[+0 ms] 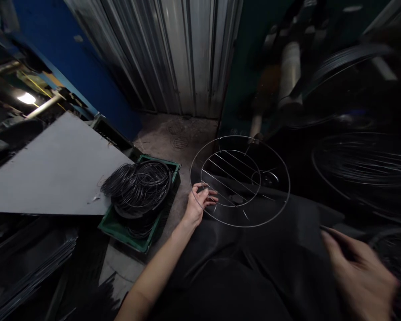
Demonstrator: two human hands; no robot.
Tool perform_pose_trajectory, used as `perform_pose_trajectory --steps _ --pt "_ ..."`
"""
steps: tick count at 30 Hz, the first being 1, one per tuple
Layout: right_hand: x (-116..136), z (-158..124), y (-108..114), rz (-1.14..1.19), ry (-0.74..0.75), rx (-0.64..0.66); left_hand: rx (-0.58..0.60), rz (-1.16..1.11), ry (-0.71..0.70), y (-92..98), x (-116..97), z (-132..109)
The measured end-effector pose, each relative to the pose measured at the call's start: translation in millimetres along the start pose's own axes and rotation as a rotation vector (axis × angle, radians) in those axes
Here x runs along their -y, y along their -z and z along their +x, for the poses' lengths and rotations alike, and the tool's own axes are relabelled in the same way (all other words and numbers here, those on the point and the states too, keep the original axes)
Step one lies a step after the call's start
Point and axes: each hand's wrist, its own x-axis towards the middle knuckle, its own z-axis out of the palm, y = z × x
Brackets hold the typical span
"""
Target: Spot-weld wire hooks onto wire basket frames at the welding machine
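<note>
A round wire rack [232, 176], with an outer ring, a smaller inner ring and several straight bars across it, hangs in front of me over dark cloth. My left hand [196, 206] is closed on the near left part of its outer ring, thumb and fingers about the wire. Low on the right is my right hand [362, 272], smeared by motion, its fingers partly bent beside the edge of the dark cloth [287, 232] over my lap. Whether it grips anything does not show.
Left of me, a green crate [140, 244] holds a heap of dark wire rings [143, 187]. A pale board [56, 169] lies beside it. Dim machinery [290, 76] and more wire pieces [364, 165] stand on the right. Corrugated metal [187, 53] closes off the back.
</note>
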Motion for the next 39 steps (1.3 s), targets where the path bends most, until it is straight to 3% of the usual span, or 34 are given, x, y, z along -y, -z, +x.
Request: perform_pose_trajectory --steps 4,8,18,33,39 --pt "43.6 1.2 -28.9 0.281 -0.101 0.132 0.005 0.007 0.0 -5.1 -2.1 -3.0" --pt "61.2 9.9 -43.1 0.439 -0.069 0.163 0.009 0.018 0.004 -5.1 -2.5 -5.8" --pt "54.3 15.9 -47.0 0.553 -0.139 0.18 0.037 0.062 -0.003 -6.8 -3.6 -5.3" --pt "42.6 12.6 -54.3 0.471 -0.001 0.102 0.085 0.016 0.041 -22.3 -1.4 -14.9" --pt "45.0 15.4 -56.3 0.501 0.015 0.088 0.059 0.033 -0.009 -23.5 3.5 -17.2"
